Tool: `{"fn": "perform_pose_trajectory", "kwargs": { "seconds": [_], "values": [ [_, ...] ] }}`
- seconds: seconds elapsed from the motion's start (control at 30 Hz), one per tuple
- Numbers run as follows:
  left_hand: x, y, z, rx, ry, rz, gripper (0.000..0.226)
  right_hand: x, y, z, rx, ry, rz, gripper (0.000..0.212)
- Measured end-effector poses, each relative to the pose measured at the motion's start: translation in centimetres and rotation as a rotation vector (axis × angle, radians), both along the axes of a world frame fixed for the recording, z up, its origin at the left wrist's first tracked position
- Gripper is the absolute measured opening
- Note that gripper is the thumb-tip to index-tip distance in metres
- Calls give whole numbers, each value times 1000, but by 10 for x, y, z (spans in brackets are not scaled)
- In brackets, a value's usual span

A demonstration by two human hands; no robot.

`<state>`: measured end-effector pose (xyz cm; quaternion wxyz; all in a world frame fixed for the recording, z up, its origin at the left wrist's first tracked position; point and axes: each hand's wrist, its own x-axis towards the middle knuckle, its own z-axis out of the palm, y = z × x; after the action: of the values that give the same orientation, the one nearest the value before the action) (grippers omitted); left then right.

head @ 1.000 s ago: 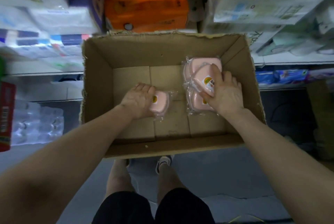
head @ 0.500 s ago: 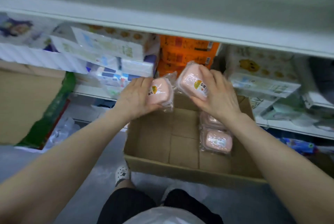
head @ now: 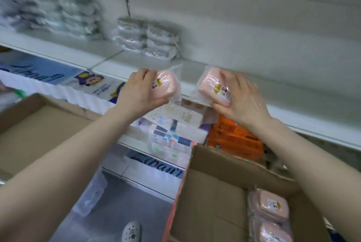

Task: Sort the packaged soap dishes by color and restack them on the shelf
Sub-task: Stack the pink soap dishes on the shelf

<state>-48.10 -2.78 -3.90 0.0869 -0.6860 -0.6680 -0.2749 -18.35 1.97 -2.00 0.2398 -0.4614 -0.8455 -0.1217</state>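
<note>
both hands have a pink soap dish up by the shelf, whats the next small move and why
Probably set both down on the bare shelf right of the grey stacks: the left hand and right hand each hold a pink soap dish at shelf height.

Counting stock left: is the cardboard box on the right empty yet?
Not empty: at least two pink soap dishes lie in the cardboard box.

Both forearms were bare right up to the bottom edge of the view, with no sleeve, watch or ring to be seen on them. The left hand [head: 139,93] and the right hand [head: 241,98] wore no gloves, and the nails looked short and plain. On one foot there was a white perforated clog-style shoe [head: 131,232] with dark holes across its top.
</note>
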Motion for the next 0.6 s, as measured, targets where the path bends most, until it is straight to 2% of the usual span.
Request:
{"fn": "perform_pose_trajectory", "kwargs": {
  "seconds": [0.23, 0.43, 0.6],
  "values": [
    [-83, 61, 17, -62, 23, -3, 84, -83, 63, 21, 18, -15, -50, 88],
    [-119, 122, 19, -184, 110, -119, 89, -120, 108, 12, -3, -85, -170, 88],
    [-93, 173, 21, -276, 228, -294, 67, -96, 125, 0, -14, -107, -300, 83]
  ]
}}
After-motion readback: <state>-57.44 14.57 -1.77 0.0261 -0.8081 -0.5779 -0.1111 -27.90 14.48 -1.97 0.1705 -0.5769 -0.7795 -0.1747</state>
